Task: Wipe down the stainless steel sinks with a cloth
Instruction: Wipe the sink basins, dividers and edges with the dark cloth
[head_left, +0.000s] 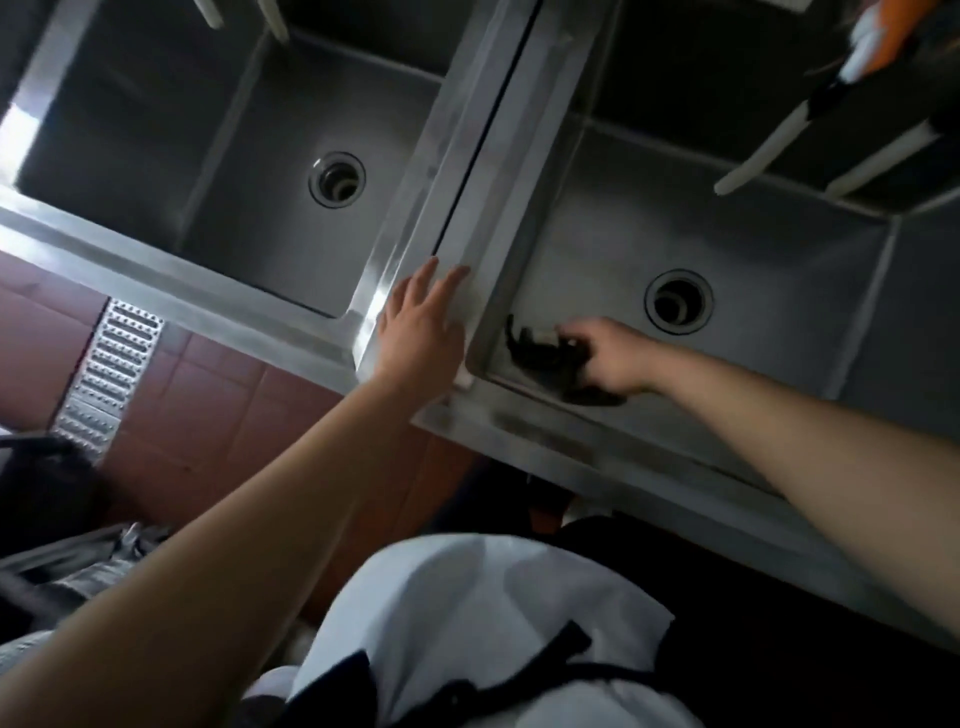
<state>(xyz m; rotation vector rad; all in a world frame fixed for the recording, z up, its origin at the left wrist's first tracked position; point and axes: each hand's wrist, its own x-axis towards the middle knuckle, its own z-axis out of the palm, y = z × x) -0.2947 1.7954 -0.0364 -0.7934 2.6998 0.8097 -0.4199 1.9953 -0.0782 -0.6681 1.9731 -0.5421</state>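
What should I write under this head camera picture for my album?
Right hand wipes the right sink with a dark cloth; left hand rests on the rim.

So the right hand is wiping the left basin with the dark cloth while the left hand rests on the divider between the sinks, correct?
Not quite. The head view shows the right hand holding the dark cloth in the right basin, near its front left corner, not the left basin. The left hand does rest on the divider.

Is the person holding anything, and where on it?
The right hand grips a dark crumpled cloth by its right end inside the right steel sink. The left hand holds nothing.
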